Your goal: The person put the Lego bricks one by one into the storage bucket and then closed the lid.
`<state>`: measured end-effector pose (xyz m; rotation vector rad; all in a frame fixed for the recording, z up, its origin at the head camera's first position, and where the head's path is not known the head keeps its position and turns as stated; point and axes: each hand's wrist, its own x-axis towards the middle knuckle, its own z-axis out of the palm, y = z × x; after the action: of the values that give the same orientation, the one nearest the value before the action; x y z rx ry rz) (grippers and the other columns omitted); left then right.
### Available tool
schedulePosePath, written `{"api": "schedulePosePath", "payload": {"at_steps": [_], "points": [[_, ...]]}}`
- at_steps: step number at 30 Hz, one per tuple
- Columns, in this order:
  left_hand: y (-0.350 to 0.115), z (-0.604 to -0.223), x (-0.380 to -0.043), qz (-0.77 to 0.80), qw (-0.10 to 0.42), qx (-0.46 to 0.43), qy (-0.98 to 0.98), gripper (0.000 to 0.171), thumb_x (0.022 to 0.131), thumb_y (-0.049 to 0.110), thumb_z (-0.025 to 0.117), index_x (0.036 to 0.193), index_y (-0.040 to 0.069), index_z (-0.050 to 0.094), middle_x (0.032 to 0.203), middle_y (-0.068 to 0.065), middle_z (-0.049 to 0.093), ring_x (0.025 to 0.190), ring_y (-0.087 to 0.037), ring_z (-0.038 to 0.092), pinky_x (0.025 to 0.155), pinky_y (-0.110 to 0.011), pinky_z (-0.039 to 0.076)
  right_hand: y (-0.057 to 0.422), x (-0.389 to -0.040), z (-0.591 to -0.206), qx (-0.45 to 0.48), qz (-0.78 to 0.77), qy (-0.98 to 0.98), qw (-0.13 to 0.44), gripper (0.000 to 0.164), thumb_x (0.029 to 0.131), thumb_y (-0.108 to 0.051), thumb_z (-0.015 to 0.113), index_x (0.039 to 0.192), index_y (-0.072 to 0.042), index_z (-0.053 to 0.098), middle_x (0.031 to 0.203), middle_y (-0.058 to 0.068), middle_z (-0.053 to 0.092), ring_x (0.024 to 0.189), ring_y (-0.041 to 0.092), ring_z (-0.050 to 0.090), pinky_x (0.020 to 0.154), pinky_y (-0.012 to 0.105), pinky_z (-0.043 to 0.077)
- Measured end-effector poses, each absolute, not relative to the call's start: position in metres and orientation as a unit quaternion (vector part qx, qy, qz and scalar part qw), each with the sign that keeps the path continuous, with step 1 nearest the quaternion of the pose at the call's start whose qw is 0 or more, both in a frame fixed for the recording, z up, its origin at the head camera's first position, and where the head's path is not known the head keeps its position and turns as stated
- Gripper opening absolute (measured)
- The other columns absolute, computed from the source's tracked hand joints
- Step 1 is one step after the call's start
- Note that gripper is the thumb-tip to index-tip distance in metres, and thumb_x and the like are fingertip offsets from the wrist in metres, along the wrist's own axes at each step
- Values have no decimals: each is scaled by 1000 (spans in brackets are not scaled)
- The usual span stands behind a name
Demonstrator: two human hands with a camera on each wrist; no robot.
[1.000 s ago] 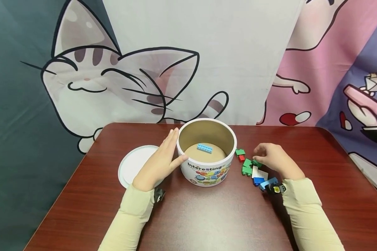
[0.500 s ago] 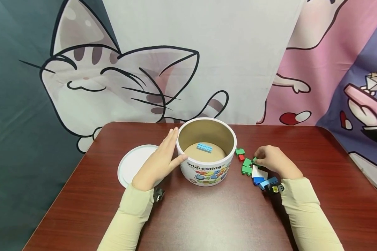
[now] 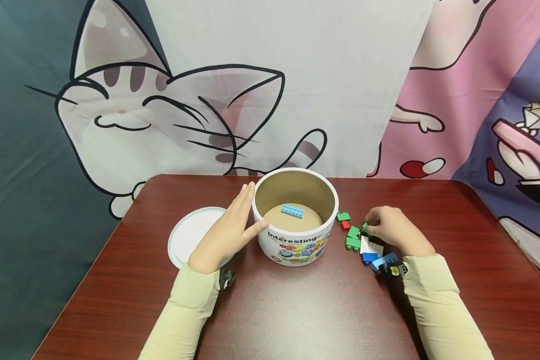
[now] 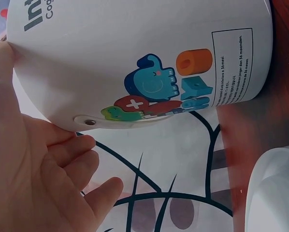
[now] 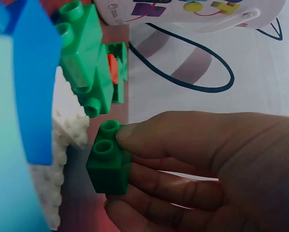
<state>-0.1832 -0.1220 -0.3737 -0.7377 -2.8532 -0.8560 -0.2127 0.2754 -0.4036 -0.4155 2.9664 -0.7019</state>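
Observation:
A white round bucket (image 3: 297,252) with printed lettering stands upright on the table, a light blue brick (image 3: 292,211) lying on its inside floor. My left hand (image 3: 227,231) rests on the bucket's left side, fingers straight and thumb by the rim. In the right wrist view, my right thumb and fingers pinch a green toy brick (image 5: 107,166) with two studs showing. My right hand (image 3: 393,230) is at the right end of a small brick pile. Around it lie more green bricks (image 3: 353,243), a red brick (image 3: 345,226), a white studded piece (image 3: 371,246) and blue bricks (image 3: 370,258).
A white round lid (image 3: 191,235) lies left of the bucket, partly hidden under my left forearm and hand. The dark red wooden table (image 3: 306,320) ends at the back against a printed cloth (image 3: 342,90) with cartoon figures.
My right fingers have closed in on the green brick, which has shifted and tilted slightly. The left hand and the bucket stay in place.

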Motion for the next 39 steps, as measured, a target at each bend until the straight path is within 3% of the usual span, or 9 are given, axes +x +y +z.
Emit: {"api": "schedulePosePath", "payload": {"at_steps": [5, 12, 20, 30, 33, 39], "points": [[-122, -374, -183, -277, 38, -243, -929, 91, 101, 59, 50, 164, 9, 9, 170, -6, 10, 156, -21, 6, 125, -48, 18, 273, -209, -398, -133, -238, 962, 20, 17, 84, -4, 73, 97, 7, 72, 86, 14, 70, 78, 28, 65, 75, 51, 59], [-123, -373, -184, -266, 51, -250, -930, 89, 101, 49, 58, 163, 6, 10, 170, -9, 12, 156, -23, 7, 126, -46, 15, 267, -205, -388, -150, -243, 958, -17, 17, 85, -3, 73, 100, 6, 73, 91, 15, 69, 79, 26, 63, 73, 46, 58], [-123, -374, -186, -224, 83, -270, -933, 85, 101, 50, 57, 163, 8, 16, 169, -7, 18, 156, -20, 10, 126, -48, 14, 259, -197, -375, -170, -255, 948, -85, 14, 87, -2, 71, 100, 3, 72, 91, 13, 66, 82, 27, 63, 73, 44, 55], [-124, -371, -185, -190, 104, -282, -935, 83, 101, 52, 55, 161, 4, 23, 168, -8, 22, 156, -21, 14, 125, -48, 15, 244, -188, -365, -191, -282, 917, -210, 19, 86, 2, 73, 105, -1, 72, 95, 11, 67, 83, 25, 66, 74, 45, 57], [-125, -371, -185, -189, 104, -281, -935, 83, 102, 54, 53, 161, 4, 23, 168, -8, 22, 155, -21, 15, 125, -49, 16, 240, -186, -362, -193, -289, 906, -241, 21, 86, 2, 72, 106, -3, 73, 95, 8, 67, 85, 22, 66, 76, 34, 55], [-123, -371, -185, -189, 97, -282, -935, 83, 102, 54, 52, 161, 4, 23, 167, -8, 22, 155, -21, 15, 126, -47, 15, 228, -180, -359, -200, -317, 881, -289, 26, 85, 4, 74, 110, -4, 74, 98, 5, 68, 89, 19, 66, 83, 7, 42]]}}
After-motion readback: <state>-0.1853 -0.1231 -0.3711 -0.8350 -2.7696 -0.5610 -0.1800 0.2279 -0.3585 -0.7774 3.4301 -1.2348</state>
